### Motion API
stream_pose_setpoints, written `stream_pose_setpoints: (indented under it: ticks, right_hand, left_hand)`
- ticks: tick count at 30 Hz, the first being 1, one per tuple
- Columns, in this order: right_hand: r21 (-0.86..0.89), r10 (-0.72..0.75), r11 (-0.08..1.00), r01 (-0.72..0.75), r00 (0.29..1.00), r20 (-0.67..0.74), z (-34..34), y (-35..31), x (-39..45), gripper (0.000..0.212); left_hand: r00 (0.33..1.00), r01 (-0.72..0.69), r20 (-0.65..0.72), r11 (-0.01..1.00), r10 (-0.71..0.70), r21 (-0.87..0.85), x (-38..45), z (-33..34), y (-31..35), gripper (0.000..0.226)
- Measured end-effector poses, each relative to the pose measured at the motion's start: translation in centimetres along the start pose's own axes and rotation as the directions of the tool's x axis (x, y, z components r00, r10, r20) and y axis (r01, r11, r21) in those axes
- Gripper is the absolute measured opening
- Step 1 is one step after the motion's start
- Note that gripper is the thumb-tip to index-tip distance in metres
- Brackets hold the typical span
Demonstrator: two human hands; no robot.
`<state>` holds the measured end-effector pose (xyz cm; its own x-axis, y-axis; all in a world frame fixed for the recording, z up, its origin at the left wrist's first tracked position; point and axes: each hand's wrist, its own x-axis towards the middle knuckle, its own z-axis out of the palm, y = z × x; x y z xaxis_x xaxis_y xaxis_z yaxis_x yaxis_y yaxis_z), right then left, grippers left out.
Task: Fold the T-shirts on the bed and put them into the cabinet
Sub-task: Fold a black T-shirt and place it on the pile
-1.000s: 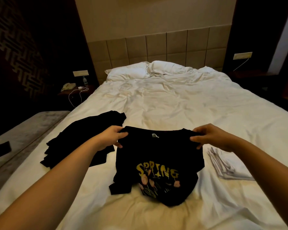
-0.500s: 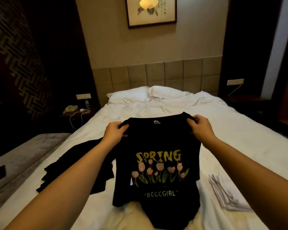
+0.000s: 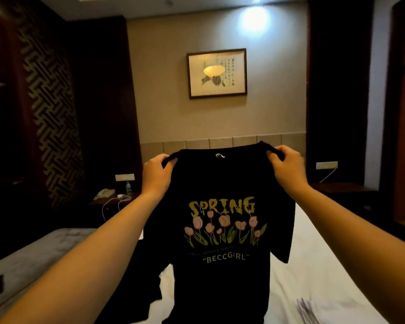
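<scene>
- The black T-shirt (image 3: pixel 222 272) hangs upright in mid-air at the centre of the view, print facing the camera: yellow "SPRING", a row of pink tulips and "BECCGIRL" beneath.
- It is held by its two shoulders above the bed (image 3: pixel 318 265); whether its lower hem touches the sheet cannot be told.
- The left hand (image 3: pixel 156 175), at 10 o'clock from the print, pinches the shirt's left shoulder seam, thumb and fingers curled over the cloth.
- The right hand (image 3: pixel 288 168), at 2 o'clock from the print, pinches the other shoulder, fingers closed over the fabric.
- A small white neck label (image 3: pixel 219 156) shows between the two hands, at 12 o'clock from the print.
- More dark cloth (image 3: pixel 150 284) lies on the bed just behind the shirt's lower left edge, at 8 o'clock; what garment it is cannot be told.
- A folded white stack (image 3: pixel 311 309) rests on the sheet at 5 o'clock, near the frame's bottom edge.
- A grey bench (image 3: pixel 33 253) runs beside the bed at 9 o'clock.
- On the nightstand (image 3: pixel 112 201) at 10 o'clock sit a telephone (image 3: pixel 104 193), a small bottle (image 3: pixel 128 185) and a white cable (image 3: pixel 114 203).
- A framed picture (image 3: pixel 217 73) hangs on the wall at 12 o'clock, above the padded headboard (image 3: pixel 197 143).
</scene>
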<state>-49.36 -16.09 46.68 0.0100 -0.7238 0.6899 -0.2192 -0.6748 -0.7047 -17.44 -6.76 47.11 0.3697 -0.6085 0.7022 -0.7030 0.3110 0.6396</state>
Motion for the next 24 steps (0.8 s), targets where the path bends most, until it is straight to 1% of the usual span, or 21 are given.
stream_pose_setpoints:
  ticks: [4,8,10,12,17,19,22,24]
  right_hand:
    - [-0.005,-0.093,0.996,0.093,0.992,-0.086,-0.7,-2.8,-0.3,0.012]
    - [-0.006,-0.172,0.985,0.173,0.970,-0.170,-1.4,-5.7,-1.2,0.015]
    - [-0.030,-0.233,0.972,0.232,0.942,-0.243,-1.9,-7.3,-1.6,0.014]
    - [-0.061,-0.298,0.954,0.294,0.905,-0.304,-2.5,-8.7,-1.7,0.018]
    - [-0.145,-0.421,0.905,0.399,0.796,-0.434,-3.8,-11.9,-2.4,0.024]
    - [-0.172,-0.447,0.892,0.418,0.766,-0.462,-4.1,-12.6,-2.9,0.025]
    - [-0.226,-0.481,0.876,0.426,0.744,-0.463,-4.3,-12.2,-3.6,0.023]
    - [-0.252,-0.494,0.870,0.424,0.742,-0.453,-4.1,-11.2,-4.2,0.022]
  left_hand:
    - [0.992,-0.077,-0.101,0.997,0.080,0.029,0.3,-1.5,2.2,0.022]
    - [0.965,-0.175,-0.186,0.981,0.188,0.081,-0.2,-3.4,4.4,0.026]
    - [0.942,-0.224,-0.233,0.969,0.243,0.103,-0.8,-4.5,5.8,0.025]
    - [0.909,-0.267,-0.296,0.955,0.293,0.127,-1.1,-5.5,7.4,0.023]
    - [0.807,-0.351,-0.424,0.912,0.410,0.214,-1.1,-7.4,10.2,0.023]
    - [0.783,-0.362,-0.444,0.900,0.435,0.243,-1.1,-7.8,10.5,0.023]
    - [0.753,-0.368,-0.458,0.879,0.472,0.303,-1.6,-7.8,10.1,0.023]
    - [0.755,-0.353,-0.447,0.871,0.480,0.341,-2.1,-7.4,9.1,0.024]
